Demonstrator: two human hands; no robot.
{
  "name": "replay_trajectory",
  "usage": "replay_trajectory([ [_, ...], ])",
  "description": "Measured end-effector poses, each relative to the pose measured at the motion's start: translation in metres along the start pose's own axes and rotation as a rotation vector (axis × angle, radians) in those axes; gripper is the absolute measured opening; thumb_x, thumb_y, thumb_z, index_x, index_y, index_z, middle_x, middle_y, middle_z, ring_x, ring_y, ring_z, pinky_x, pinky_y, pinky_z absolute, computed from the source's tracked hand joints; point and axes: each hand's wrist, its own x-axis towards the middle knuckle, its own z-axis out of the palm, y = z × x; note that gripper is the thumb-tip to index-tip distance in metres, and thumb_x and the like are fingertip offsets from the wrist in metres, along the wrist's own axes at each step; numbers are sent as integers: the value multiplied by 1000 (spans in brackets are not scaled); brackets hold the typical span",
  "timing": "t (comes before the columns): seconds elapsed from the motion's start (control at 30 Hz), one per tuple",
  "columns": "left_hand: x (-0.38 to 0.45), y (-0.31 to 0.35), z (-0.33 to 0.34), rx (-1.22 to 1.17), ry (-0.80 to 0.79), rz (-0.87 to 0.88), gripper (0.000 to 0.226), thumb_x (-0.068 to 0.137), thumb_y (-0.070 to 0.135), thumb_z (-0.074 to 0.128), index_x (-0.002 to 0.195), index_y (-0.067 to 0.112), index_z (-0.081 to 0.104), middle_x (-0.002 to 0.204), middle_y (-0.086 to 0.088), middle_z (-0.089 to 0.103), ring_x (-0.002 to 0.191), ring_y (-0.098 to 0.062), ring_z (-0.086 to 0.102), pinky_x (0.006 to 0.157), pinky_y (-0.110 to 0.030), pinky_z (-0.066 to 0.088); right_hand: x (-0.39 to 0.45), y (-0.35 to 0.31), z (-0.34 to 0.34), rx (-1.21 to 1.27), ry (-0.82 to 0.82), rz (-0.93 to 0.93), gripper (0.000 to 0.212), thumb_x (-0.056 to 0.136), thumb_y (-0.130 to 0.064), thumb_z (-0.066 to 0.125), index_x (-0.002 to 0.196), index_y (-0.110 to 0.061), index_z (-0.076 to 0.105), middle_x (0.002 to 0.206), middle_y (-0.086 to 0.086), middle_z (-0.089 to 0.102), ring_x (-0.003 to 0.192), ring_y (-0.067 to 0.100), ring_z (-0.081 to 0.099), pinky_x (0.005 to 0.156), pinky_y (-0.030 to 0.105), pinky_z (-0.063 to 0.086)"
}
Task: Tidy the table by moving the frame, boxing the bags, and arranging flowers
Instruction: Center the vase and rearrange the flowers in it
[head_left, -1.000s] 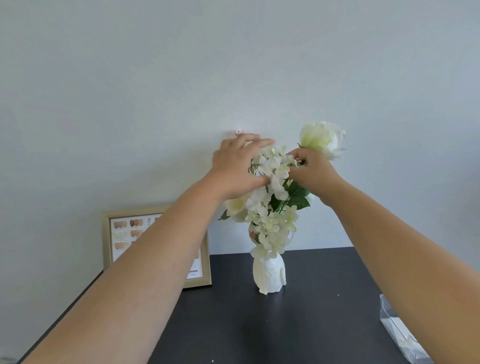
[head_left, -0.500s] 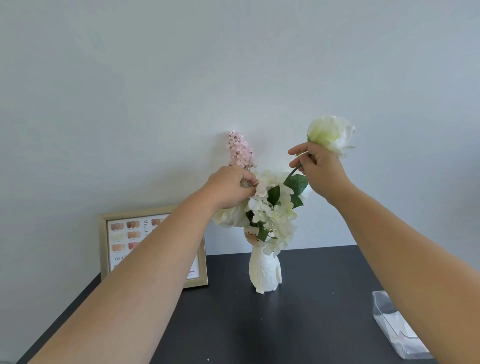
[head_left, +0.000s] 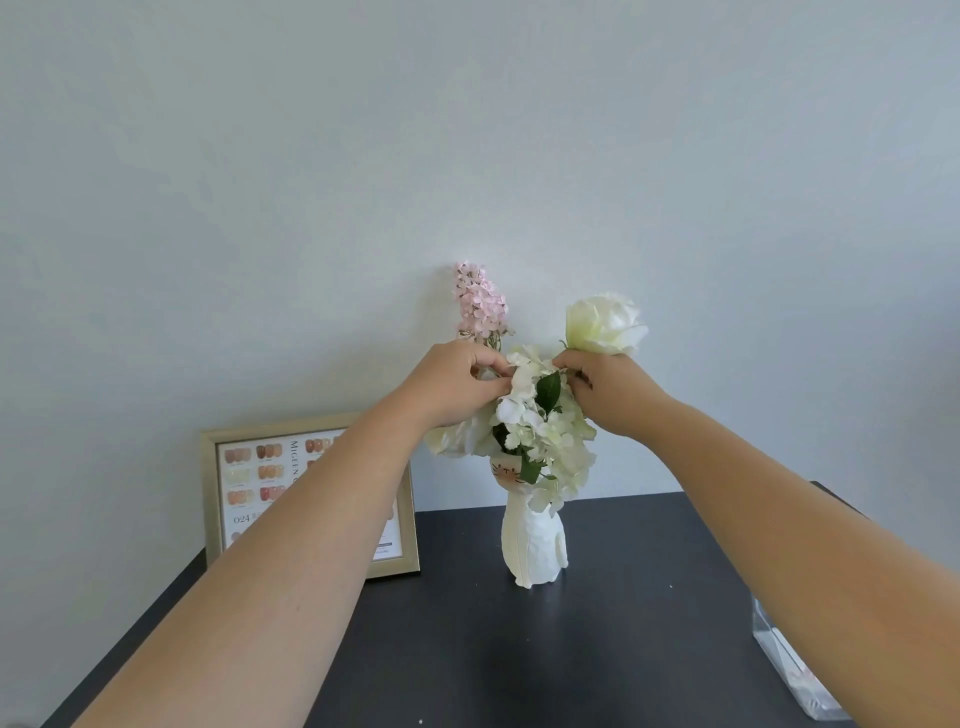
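Head view: one white ceramic vase (head_left: 534, 545), one gold picture frame (head_left: 218, 499); both hands' fingers pinch white hydrangea cluster (head_left: 535, 415); right hand (head_left: 608, 389) lower than half second ago.

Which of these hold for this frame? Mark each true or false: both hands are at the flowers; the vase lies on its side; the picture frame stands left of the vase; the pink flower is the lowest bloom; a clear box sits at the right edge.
1. Both the left hand and right hand are at the white flowers. True.
2. The vase lies on its side. False: it stands upright on the table.
3. The picture frame stands left of the vase. True.
4. The pink flower is the lowest bloom. False: it rises highest.
5. A clear box sits at the right edge. True.
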Motion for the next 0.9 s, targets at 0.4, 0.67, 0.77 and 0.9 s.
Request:
replay_trajectory([
  [0.4, 40, 66, 5, -41, -132, 153, 54, 77, 59, 71, 125, 58, 47, 136, 10, 40, 114, -10, 40, 92, -31, 35, -15, -1, -6, -87, 69, -182, 35, 94, -3, 41, 122, -11, 63, 105, 12, 67, 88, 33, 60, 76, 45, 51],
  [0.67, 49, 59, 21, -102, 10, 149, 11, 83, 42, 72, 79, 39, 63, 85, 15, 60, 68, -1, 57, 61, -23, 40, -44, 19, -23, 143, 289, -145, 36, 86, -10, 49, 110, -38, 46, 89, -13, 71, 65, 3, 62, 61, 29, 48],
  [0.77, 46, 58, 22, -107, 18, 150, 11, 86, 40, 71, 79, 39, 61, 95, 13, 62, 72, -6, 61, 63, -25, 42, -47, 26, -28, 330, 462, -18, 49, 79, -37, 65, 111, -49, 30, 94, -14, 67, 63, 6, 64, 59, 33, 51],
  [0.9, 38, 61, 24, -125, -9, 159, 9, 83, 42, 72, 85, 42, 63, 99, 16, 62, 72, -4, 64, 62, -24, 48, -41, 29, -34, 603, 286, 76, 81, 61, -55, 85, 122, -66, 32, 118, -9, 53, 83, 16, 69, 67, 26, 54],
])
